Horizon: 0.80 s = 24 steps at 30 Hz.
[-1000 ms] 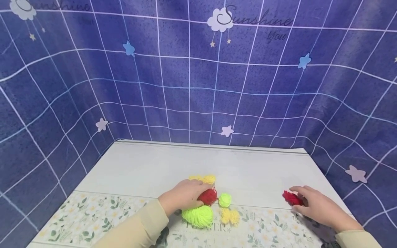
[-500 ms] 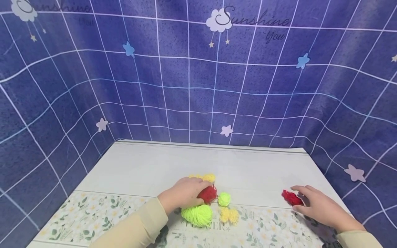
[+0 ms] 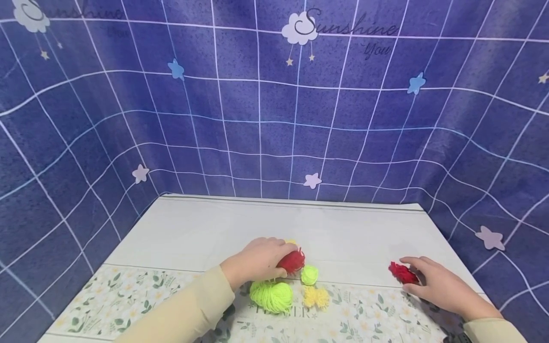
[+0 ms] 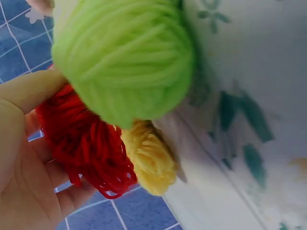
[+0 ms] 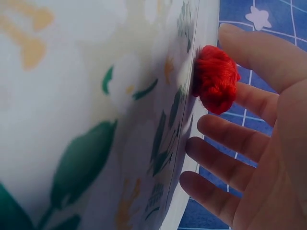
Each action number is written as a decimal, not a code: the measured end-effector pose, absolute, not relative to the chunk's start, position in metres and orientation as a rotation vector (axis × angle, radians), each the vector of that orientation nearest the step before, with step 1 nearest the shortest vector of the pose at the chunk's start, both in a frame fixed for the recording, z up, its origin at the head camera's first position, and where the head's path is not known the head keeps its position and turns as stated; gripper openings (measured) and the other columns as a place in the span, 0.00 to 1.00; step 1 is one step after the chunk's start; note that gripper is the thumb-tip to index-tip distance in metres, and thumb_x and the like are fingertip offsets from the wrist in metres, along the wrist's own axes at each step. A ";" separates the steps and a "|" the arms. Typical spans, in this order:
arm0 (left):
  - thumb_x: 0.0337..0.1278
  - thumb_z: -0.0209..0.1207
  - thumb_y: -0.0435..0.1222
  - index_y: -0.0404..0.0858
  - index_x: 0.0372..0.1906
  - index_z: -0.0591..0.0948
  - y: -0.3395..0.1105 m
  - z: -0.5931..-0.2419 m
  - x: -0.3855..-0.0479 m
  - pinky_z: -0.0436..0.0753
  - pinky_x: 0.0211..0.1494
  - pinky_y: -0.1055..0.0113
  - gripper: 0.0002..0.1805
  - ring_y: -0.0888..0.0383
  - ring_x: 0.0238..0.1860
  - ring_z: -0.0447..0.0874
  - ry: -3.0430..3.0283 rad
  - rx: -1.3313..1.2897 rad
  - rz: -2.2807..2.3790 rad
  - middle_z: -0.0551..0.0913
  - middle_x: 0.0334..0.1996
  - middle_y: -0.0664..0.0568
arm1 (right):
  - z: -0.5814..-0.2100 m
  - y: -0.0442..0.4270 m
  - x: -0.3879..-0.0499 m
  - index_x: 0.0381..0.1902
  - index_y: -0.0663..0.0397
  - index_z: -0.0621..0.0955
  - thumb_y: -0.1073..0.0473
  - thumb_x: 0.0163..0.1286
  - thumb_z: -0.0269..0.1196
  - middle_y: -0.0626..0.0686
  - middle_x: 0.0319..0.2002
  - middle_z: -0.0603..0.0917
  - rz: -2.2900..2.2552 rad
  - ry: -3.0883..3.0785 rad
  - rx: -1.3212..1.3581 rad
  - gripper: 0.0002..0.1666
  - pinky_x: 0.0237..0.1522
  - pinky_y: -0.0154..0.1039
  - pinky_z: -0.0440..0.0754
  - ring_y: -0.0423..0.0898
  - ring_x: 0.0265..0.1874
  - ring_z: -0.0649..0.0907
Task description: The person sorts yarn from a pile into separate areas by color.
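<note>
A red yarn bundle [image 3: 292,261] is gripped by my left hand [image 3: 262,258], thumb on the near side and fingers over the top. In the left wrist view, its loose loops [image 4: 111,177] hang past the fingers. A large lime-green yarn ball [image 3: 272,296] lies just in front of that hand. Behind it a yellow yarn bundle [image 4: 149,158] is mostly hidden in the head view. My right hand [image 3: 443,289] rests spread beside a smaller red yarn bundle [image 3: 403,273]; in the right wrist view its fingers are extended and nothing is pinched.
A small lime-green yarn ball [image 3: 309,275] and a pale yellow yarn bundle [image 3: 316,297] lie right of the large green ball. The white table [image 3: 206,224] has a flower-print strip along its front. A blue grid-patterned curtain [image 3: 266,133] encloses the back and sides.
My left hand has shifted slightly away from me and to the right with the red yarn bundle, covering more of the yellow one behind. The right hand has stayed almost still.
</note>
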<state>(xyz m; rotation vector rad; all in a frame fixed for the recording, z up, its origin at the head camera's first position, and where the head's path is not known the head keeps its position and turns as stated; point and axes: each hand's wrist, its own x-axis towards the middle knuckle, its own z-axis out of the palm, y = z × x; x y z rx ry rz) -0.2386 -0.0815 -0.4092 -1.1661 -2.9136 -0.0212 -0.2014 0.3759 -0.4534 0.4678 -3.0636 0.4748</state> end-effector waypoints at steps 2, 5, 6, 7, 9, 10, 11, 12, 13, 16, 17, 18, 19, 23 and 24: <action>0.57 0.70 0.51 0.52 0.70 0.73 -0.079 -0.406 -0.240 0.81 0.52 0.59 0.35 0.60 0.48 0.80 -2.894 -1.178 -0.020 0.83 0.49 0.59 | -0.453 0.375 -0.201 0.65 0.54 0.78 0.33 0.56 0.73 0.45 0.42 0.79 0.474 -3.062 0.470 0.46 0.34 0.42 0.76 0.40 0.34 0.75; 0.57 0.70 0.50 0.52 0.69 0.73 -0.073 -0.400 -0.241 0.80 0.51 0.60 0.35 0.61 0.47 0.80 -2.859 -1.201 -0.022 0.83 0.48 0.59 | -0.452 0.375 -0.201 0.65 0.55 0.77 0.33 0.56 0.73 0.45 0.42 0.78 0.480 -3.076 0.465 0.47 0.34 0.42 0.76 0.41 0.35 0.75; 0.57 0.70 0.50 0.52 0.69 0.74 -0.071 -0.398 -0.242 0.80 0.51 0.60 0.34 0.61 0.47 0.80 -2.847 -1.209 -0.022 0.83 0.47 0.59 | -0.451 0.375 -0.201 0.65 0.55 0.77 0.33 0.56 0.73 0.45 0.42 0.78 0.483 -3.080 0.465 0.47 0.34 0.42 0.76 0.41 0.35 0.75; 0.57 0.70 0.50 0.52 0.69 0.74 -0.068 -0.395 -0.242 0.80 0.51 0.61 0.35 0.61 0.46 0.80 -2.836 -1.218 -0.020 0.83 0.47 0.59 | -0.451 0.375 -0.201 0.65 0.55 0.77 0.33 0.56 0.73 0.45 0.42 0.79 0.486 -3.083 0.463 0.47 0.34 0.42 0.76 0.41 0.35 0.75; 0.57 0.70 0.49 0.52 0.69 0.74 -0.063 -0.390 -0.242 0.79 0.51 0.61 0.34 0.61 0.46 0.79 -2.816 -1.232 -0.020 0.83 0.46 0.60 | -0.451 0.376 -0.201 0.65 0.55 0.77 0.34 0.57 0.73 0.46 0.42 0.79 0.488 -3.085 0.463 0.47 0.34 0.43 0.77 0.41 0.35 0.75; 0.57 0.70 0.49 0.52 0.69 0.74 -0.060 -0.388 -0.242 0.79 0.51 0.61 0.34 0.61 0.46 0.79 -2.808 -1.240 -0.024 0.83 0.46 0.60 | -0.451 0.376 -0.200 0.66 0.55 0.77 0.34 0.57 0.73 0.46 0.42 0.79 0.492 -3.086 0.463 0.46 0.34 0.42 0.77 0.41 0.35 0.75; 0.57 0.70 0.49 0.52 0.69 0.74 -0.057 -0.386 -0.243 0.79 0.52 0.61 0.34 0.61 0.47 0.79 -2.802 -1.244 -0.022 0.83 0.47 0.60 | -0.451 0.376 -0.200 0.66 0.55 0.77 0.34 0.57 0.73 0.45 0.42 0.78 0.493 -3.087 0.464 0.46 0.33 0.42 0.76 0.41 0.35 0.75; 0.57 0.70 0.49 0.53 0.69 0.73 -0.054 -0.383 -0.243 0.78 0.52 0.60 0.34 0.61 0.48 0.79 -2.799 -1.252 -0.027 0.82 0.47 0.61 | -0.451 0.376 -0.200 0.66 0.55 0.77 0.34 0.57 0.73 0.45 0.41 0.78 0.495 -3.088 0.465 0.46 0.33 0.42 0.76 0.41 0.35 0.75; 0.58 0.70 0.49 0.53 0.70 0.73 -0.050 -0.380 -0.243 0.78 0.53 0.60 0.34 0.62 0.49 0.79 -2.796 -1.263 -0.033 0.82 0.48 0.61 | -0.451 0.376 -0.200 0.66 0.55 0.77 0.35 0.57 0.73 0.45 0.41 0.78 0.497 -3.091 0.464 0.46 0.33 0.41 0.75 0.41 0.35 0.75; 0.59 0.69 0.49 0.53 0.71 0.72 -0.036 -0.373 -0.244 0.77 0.57 0.60 0.35 0.62 0.53 0.78 -2.786 -1.299 -0.032 0.82 0.52 0.62 | -0.450 0.377 -0.200 0.66 0.55 0.76 0.35 0.58 0.73 0.45 0.40 0.77 0.503 -3.099 0.466 0.46 0.32 0.40 0.74 0.41 0.34 0.74; 0.59 0.70 0.48 0.54 0.71 0.71 -0.031 -0.371 -0.245 0.77 0.58 0.60 0.35 0.62 0.54 0.78 -2.776 -1.316 -0.018 0.82 0.53 0.63 | -0.450 0.377 -0.200 0.66 0.55 0.76 0.35 0.58 0.73 0.45 0.40 0.77 0.505 -3.102 0.466 0.46 0.32 0.40 0.74 0.41 0.34 0.74; 0.59 0.70 0.49 0.54 0.71 0.71 -0.025 -0.369 -0.245 0.76 0.59 0.60 0.36 0.62 0.55 0.78 -2.767 -1.334 -0.003 0.82 0.54 0.63 | -0.450 0.378 -0.200 0.66 0.56 0.76 0.35 0.58 0.73 0.45 0.40 0.77 0.508 -3.103 0.468 0.46 0.32 0.40 0.74 0.41 0.35 0.74; 0.59 0.70 0.48 0.54 0.72 0.70 -0.018 -0.367 -0.246 0.76 0.61 0.60 0.36 0.62 0.56 0.78 -2.758 -1.352 0.016 0.81 0.55 0.63 | -0.449 0.378 -0.200 0.66 0.56 0.76 0.35 0.58 0.73 0.45 0.41 0.77 0.508 -3.105 0.471 0.46 0.32 0.40 0.75 0.41 0.35 0.74; 0.59 0.69 0.50 0.55 0.73 0.69 0.011 -0.365 -0.249 0.74 0.64 0.60 0.38 0.63 0.58 0.77 -2.725 -1.421 0.105 0.80 0.59 0.64 | -0.448 0.379 -0.199 0.66 0.56 0.76 0.35 0.58 0.73 0.46 0.45 0.79 0.521 -3.106 0.475 0.46 0.36 0.42 0.79 0.41 0.38 0.77; 0.60 0.69 0.50 0.56 0.74 0.68 0.019 -0.365 -0.249 0.73 0.66 0.60 0.38 0.63 0.60 0.76 -2.722 -1.437 0.119 0.79 0.61 0.65 | -0.448 0.379 -0.199 0.66 0.56 0.76 0.35 0.58 0.73 0.48 0.46 0.80 0.528 -3.106 0.480 0.46 0.38 0.44 0.80 0.42 0.39 0.78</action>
